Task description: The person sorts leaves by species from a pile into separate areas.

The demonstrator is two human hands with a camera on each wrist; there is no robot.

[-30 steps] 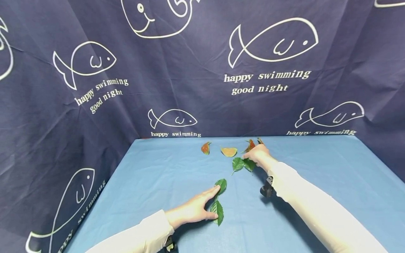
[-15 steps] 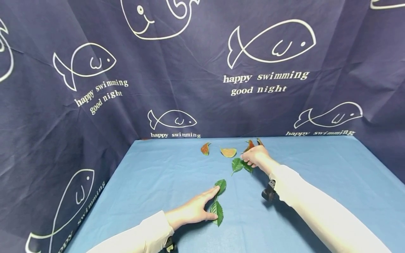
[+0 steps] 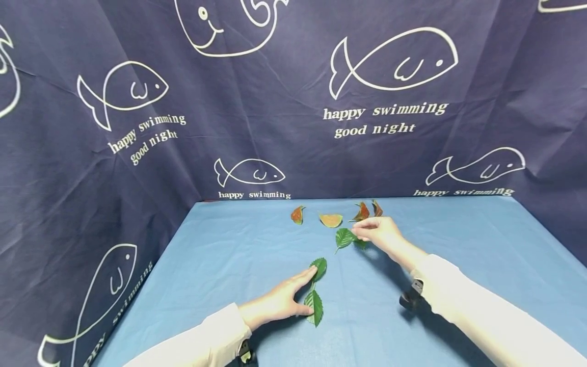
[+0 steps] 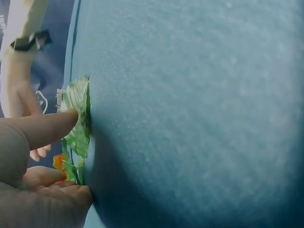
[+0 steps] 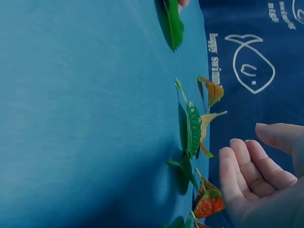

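My left hand (image 3: 282,302) rests on two green leaves; its fingertips touch the upper leaf (image 3: 320,268) and its thumb lies at the lower leaf (image 3: 316,308). In the left wrist view the thumb presses on a pale green leaf (image 4: 78,126). Farther off, my right hand (image 3: 379,233) hovers over a second pair: a green leaf (image 3: 344,238) and another leaf (image 3: 361,244) partly covered by the fingers. The right wrist view shows this hand (image 5: 263,173) with loosely bent fingers, thumb apart, nothing held, beside the upright-looking green leaf (image 5: 194,128).
Along the back edge of the blue tabletop (image 3: 220,255) lie an orange-red leaf (image 3: 297,215), a yellow-orange leaf (image 3: 331,220), a red leaf (image 3: 363,211) and a dark red leaf (image 3: 377,208). A navy curtain (image 3: 302,137) with fish drawings hangs right behind.
My right hand has come away from the leaf pair, shifting slightly right and back toward me, and more of the red leaves behind it shows. The left hand has barely moved.
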